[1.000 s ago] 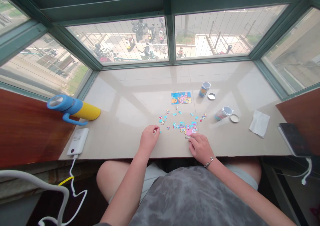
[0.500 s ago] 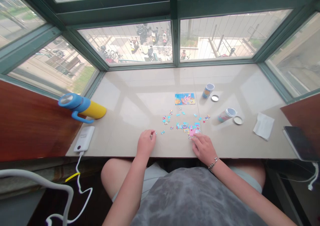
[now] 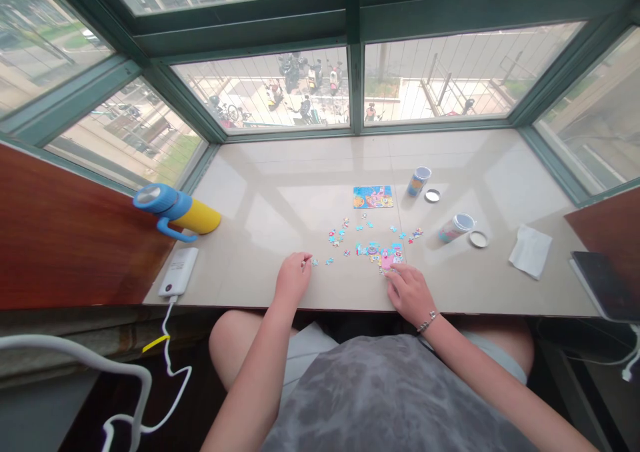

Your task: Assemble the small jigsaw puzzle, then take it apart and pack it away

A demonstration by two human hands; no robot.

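Observation:
My left hand (image 3: 294,277) rests on the table with its fingers curled together. Whatever may lie between its fingertips is hidden. Just right of them lies a small loose jigsaw piece (image 3: 315,262), and a blue piece (image 3: 329,261) is a little farther right. At the near edge of a partly joined jigsaw puzzle (image 3: 373,249), my right hand (image 3: 411,293) has its thumb and fingers closed at a small puzzle piece (image 3: 382,272), partly covered by the fingertips. The joined part shows pink and blue cartoon figures. More loose pieces (image 3: 336,237) lie beyond it.
A finished-looking cartoon picture (image 3: 373,197) lies farther back. Two clear-topped canisters (image 3: 418,183) stand at right with round lids (image 3: 479,239). A tissue (image 3: 531,251) and a dark tablet-like device (image 3: 603,285) are far right. A yellow-blue bottle (image 3: 203,215) and white power bank (image 3: 179,272) are left.
The view has shifted slightly, so the table's things appear farther right. My left hand has drawn a little away from the loose piece beside it. My right hand stays at the joined puzzle.

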